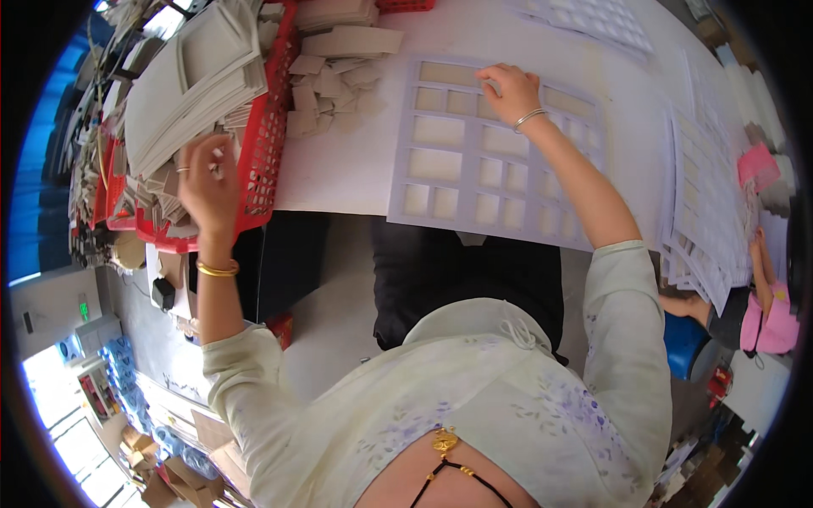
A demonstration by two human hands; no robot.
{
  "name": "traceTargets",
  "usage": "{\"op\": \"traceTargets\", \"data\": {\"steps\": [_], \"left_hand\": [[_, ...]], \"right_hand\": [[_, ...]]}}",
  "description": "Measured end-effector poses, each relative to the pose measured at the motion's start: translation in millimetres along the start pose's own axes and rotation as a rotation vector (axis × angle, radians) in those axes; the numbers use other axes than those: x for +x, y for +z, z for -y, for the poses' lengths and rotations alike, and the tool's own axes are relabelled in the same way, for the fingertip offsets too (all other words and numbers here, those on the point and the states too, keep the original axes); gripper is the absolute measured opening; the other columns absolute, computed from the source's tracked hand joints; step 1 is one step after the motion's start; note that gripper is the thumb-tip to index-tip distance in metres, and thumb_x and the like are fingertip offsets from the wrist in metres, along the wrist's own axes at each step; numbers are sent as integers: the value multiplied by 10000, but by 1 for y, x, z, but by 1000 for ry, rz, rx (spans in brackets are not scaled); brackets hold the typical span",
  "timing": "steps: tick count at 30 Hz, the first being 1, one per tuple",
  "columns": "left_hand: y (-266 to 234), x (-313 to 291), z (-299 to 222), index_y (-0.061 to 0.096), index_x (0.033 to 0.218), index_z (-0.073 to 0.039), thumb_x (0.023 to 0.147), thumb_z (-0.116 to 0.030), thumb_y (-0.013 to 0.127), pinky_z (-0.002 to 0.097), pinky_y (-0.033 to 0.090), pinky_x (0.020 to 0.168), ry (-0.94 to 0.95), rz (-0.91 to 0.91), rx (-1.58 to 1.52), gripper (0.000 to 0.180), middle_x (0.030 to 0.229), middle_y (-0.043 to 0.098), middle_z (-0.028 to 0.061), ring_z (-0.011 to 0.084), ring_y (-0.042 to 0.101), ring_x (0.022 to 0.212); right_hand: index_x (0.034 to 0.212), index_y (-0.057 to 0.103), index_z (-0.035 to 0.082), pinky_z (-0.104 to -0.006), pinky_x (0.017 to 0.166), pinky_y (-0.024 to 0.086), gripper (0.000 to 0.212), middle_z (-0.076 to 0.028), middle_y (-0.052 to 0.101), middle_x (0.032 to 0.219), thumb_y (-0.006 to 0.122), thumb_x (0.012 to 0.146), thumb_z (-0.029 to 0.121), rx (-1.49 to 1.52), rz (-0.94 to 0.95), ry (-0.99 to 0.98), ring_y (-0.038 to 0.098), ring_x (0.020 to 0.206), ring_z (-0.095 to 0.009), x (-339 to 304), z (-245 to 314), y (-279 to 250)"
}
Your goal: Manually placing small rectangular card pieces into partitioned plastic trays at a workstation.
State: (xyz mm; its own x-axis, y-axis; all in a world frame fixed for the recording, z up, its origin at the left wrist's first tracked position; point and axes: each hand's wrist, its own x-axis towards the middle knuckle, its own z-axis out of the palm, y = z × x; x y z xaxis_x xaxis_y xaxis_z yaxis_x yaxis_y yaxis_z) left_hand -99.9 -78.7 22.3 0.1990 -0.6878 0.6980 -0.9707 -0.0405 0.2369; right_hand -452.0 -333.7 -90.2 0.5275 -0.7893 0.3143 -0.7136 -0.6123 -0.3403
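My left hand (206,182) is over the front of a red plastic basket (264,161), its fingers bent and apart, with nothing plainly held. The basket is full of grey-white cardboard pieces, with a stack of larger curved-looking sheets (190,89) on top, just beyond the hand. My right hand (513,91) is at the upper part of a pale lilac panel (467,161) lying on the table. Its fingers are curled and the thumb and forefinger come together; whatever is between them is hidden. The panel has rows of rectangular windows of differing sizes.
Loose cardboard scraps (332,89) lie on the white table (334,173) beside the basket. More windowed panels (699,186) are stacked at the right, and another lies at the far edge (593,19). A person in pink (772,313) is at the far right, near a blue stool (684,343).
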Motion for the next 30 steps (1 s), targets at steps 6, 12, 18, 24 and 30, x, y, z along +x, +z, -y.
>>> {"op": "traceTargets", "data": {"steps": [6,12,18,24,30], "left_hand": [[48,-26,-43,623,846,-82,747,-39,686,321,501,570,132,155,-222,125,827,617,71,235,619,666],[117,-61,-29,628,865,-78,785,-80,664,306,478,542,-232,272,-355,88,795,615,63,203,602,622],[123,-72,-30,621,856,-82,775,-76,661,333,497,586,-226,325,-332,90,813,622,64,228,623,699],[58,-57,-50,607,866,-92,736,-50,684,324,504,597,131,224,-427,157,846,607,45,223,616,731],[-41,-36,-22,610,860,-57,716,17,684,270,467,535,163,-100,-333,178,817,597,52,174,591,663]], "right_hand": [[913,661,211,-370,784,318,148,37,649,902,603,795,145,20,78,-189,583,886,-166,20,67,41],[895,673,211,-398,827,305,139,23,663,868,604,779,181,173,157,-247,595,871,-185,34,100,64],[890,665,200,-406,801,339,131,21,670,886,641,763,216,83,25,-135,607,869,-189,84,71,69],[942,635,169,-425,772,374,141,-18,664,880,623,809,213,149,-22,-349,618,864,-228,88,84,68],[899,623,157,-450,853,349,160,-39,633,908,638,742,183,167,236,-648,582,900,-225,45,146,95]]}}
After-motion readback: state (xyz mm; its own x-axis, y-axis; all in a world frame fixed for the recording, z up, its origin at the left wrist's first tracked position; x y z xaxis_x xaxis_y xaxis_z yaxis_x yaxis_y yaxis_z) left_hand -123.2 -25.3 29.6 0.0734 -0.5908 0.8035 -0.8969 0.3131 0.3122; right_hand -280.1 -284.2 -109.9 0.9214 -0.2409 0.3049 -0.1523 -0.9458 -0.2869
